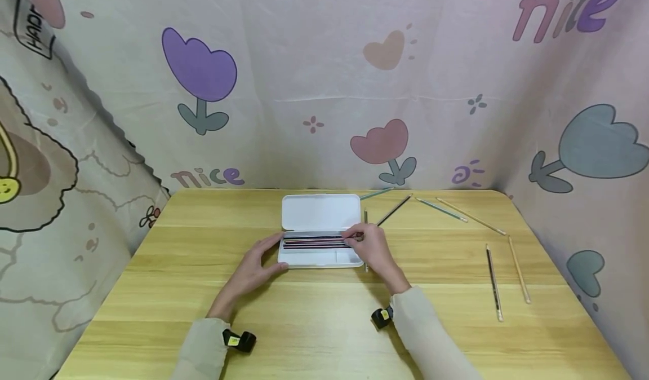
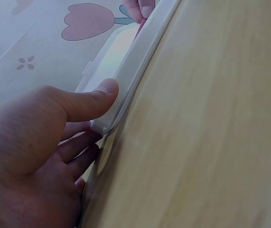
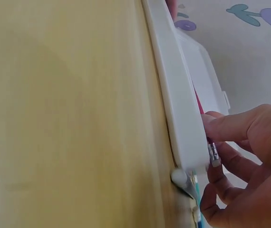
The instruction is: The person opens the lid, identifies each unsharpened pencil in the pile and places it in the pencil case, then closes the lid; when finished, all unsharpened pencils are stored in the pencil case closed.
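Observation:
A white pencil case (image 1: 309, 260) lies on the wooden table with its lid (image 1: 321, 212) swung back behind it. Several dark and red pencils (image 1: 311, 244) lie side by side inside. My left hand (image 1: 256, 264) grips the case's left end, the thumb (image 2: 106, 90) against the front wall and the fingers around the end. Over the case's right end, my right hand (image 1: 374, 250) pinches a red pencil (image 3: 198, 100) between thumb and fingers. The silver, eraser-tipped end (image 3: 214, 156) of a pencil pokes out below those fingers.
A dark pencil (image 1: 366, 216) runs along the case's right side, partly under my right hand. Behind it lie another dark pencil (image 1: 395, 210) and a teal one (image 1: 376, 193). Farther right are a teal pencil (image 1: 441, 210), two yellow pencils (image 1: 471, 216) and a dark one (image 1: 493, 282). A patterned curtain (image 1: 284, 87) hangs behind.

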### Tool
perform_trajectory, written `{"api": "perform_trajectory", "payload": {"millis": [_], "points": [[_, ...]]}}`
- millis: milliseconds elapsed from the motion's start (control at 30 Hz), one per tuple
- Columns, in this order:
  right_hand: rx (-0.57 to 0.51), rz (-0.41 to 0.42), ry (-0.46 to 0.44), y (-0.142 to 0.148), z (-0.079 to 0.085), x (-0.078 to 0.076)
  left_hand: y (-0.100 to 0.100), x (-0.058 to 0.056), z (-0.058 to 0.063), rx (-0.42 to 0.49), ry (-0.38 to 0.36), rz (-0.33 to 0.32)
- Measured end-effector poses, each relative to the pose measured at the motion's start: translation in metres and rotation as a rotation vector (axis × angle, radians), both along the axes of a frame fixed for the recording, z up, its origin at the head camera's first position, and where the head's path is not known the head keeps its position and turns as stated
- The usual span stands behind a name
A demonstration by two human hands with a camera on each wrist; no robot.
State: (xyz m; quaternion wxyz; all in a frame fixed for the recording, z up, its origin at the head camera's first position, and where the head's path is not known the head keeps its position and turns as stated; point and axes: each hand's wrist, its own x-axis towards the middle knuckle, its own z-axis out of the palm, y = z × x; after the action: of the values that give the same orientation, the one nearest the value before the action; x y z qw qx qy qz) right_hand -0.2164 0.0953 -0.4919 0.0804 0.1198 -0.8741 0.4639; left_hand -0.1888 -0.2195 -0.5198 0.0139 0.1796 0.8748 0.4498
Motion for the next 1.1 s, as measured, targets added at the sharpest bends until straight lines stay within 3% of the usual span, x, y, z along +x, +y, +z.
{"api": "perform_trajectory", "payload": {"millis": [433, 667, 967, 1100], "points": [[-0.015, -0.008, -0.067, -0.001, -0.001, 0.001, 0.001, 0.002, 0.002, 0.022, -0.015, -0.005], [-0.106, 0.003, -0.081, 0.009, 0.003, 0.0, 0.001, 0.002, 0.002, 0.034, -0.008, -0.007], [-0.281, -0.165, -0.047, 0.019, 0.005, -0.019, 0.001, 0.002, 0.0, 0.02, -0.022, 0.002], [-0.338, -0.213, -0.075, 0.02, 0.008, -0.027, 0.001, 0.001, -0.001, 0.017, -0.014, 0.001]]}}
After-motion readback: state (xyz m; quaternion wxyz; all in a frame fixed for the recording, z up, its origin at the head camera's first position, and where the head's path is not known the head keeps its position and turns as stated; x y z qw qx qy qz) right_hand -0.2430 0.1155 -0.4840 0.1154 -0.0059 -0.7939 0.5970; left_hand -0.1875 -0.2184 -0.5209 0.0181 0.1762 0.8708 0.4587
